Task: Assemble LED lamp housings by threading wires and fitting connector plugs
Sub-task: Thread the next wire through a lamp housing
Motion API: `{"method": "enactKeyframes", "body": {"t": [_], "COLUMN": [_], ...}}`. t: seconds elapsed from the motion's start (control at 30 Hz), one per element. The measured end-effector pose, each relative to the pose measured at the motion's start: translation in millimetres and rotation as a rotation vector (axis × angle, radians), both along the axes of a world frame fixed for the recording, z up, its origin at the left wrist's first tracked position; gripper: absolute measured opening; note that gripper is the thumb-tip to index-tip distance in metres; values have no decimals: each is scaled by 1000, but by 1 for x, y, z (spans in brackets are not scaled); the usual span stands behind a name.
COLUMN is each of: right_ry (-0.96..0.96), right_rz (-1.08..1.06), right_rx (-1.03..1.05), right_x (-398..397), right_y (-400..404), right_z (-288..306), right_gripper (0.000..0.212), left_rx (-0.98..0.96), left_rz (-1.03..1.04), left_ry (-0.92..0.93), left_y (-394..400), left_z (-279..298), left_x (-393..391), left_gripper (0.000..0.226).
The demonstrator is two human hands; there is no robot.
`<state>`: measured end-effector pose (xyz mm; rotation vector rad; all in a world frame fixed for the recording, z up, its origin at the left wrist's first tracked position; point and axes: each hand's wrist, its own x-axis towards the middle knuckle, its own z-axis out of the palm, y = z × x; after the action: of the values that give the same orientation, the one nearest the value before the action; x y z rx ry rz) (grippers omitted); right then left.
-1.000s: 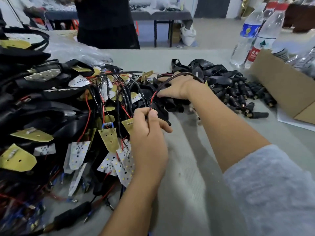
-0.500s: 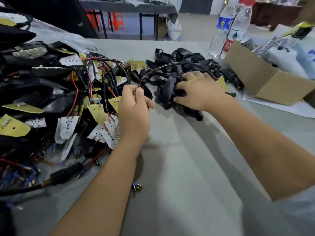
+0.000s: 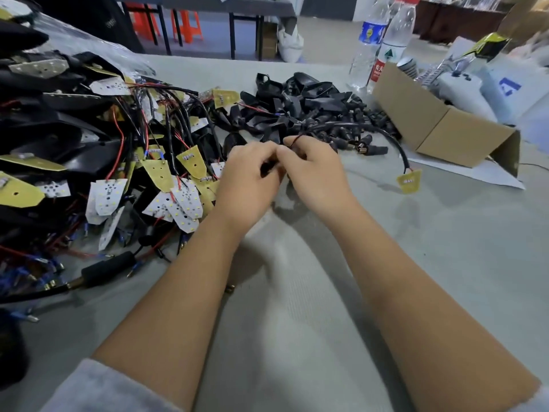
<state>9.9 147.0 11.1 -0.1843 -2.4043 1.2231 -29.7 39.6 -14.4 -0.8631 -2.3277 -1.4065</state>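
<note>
My left hand [image 3: 249, 176] and my right hand [image 3: 316, 171] meet over the grey table, fingers curled together around a small black lamp housing [image 3: 269, 171] that is mostly hidden between them. A black sheathed wire [image 3: 356, 126] with a red strand arcs from my right fingertips out to the right and ends in a yellow LED board [image 3: 410, 180] lying on the table. Which hand pinches the wire end I cannot tell exactly; it comes out at my right fingers.
A big heap of wired LED boards [image 3: 166, 173] and finished black lamps fills the left. Loose black housings [image 3: 285, 99] and connector plugs [image 3: 368, 144] lie behind my hands. An open cardboard box [image 3: 439, 126] and water bottles [image 3: 371, 43] stand at right.
My right hand came back from the housing pile with a black housing and joined my left hand. The wire's LED board now lies out to the right.
</note>
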Motion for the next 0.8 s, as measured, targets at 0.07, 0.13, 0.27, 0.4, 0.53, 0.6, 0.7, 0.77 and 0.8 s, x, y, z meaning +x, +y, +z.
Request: {"method": "enactKeyframes", "body": {"t": [0.07,0.13,0.27,0.4,0.53,0.6,0.7,0.77,0.8], "right_ry": [17,36,99,231,195,174,181,185,184], "right_rz": [-11,-27,-65,-263,-445,-486,-471,-354,-283], "right_rx": [-119,-137,-186,-312,-461,-504,-536,-692,-769], "right_x": [-3,-5,-2,-1,-7,-8,-8,-7,-6], "right_y": [-6,-7,1,16,33,36,35,32,29], "right_z": [0,-3,-14,-23,-26,-28,-28,-28,-26], "right_gripper": [19,18,23,21,21,23,25,24,23], "left_rx": [-54,-48,-69,-268,-376,-432,-453,-406,-373], "left_rz": [4,4,-23,-57,-13,24,64,63,59], "left_ry": [25,-2,-11,49,47,39,-20,-66,-89], "left_y": [0,-2,0,0,-1,-1,1,1,1], "left_z": [0,-2,-3,-8,-13,-14,-16,-16,-15], "left_x": [-2,-3,-1,-2,-7,-8,-6,-2,0], "left_gripper": [15,10,10,13,17,21,35,47,52]}}
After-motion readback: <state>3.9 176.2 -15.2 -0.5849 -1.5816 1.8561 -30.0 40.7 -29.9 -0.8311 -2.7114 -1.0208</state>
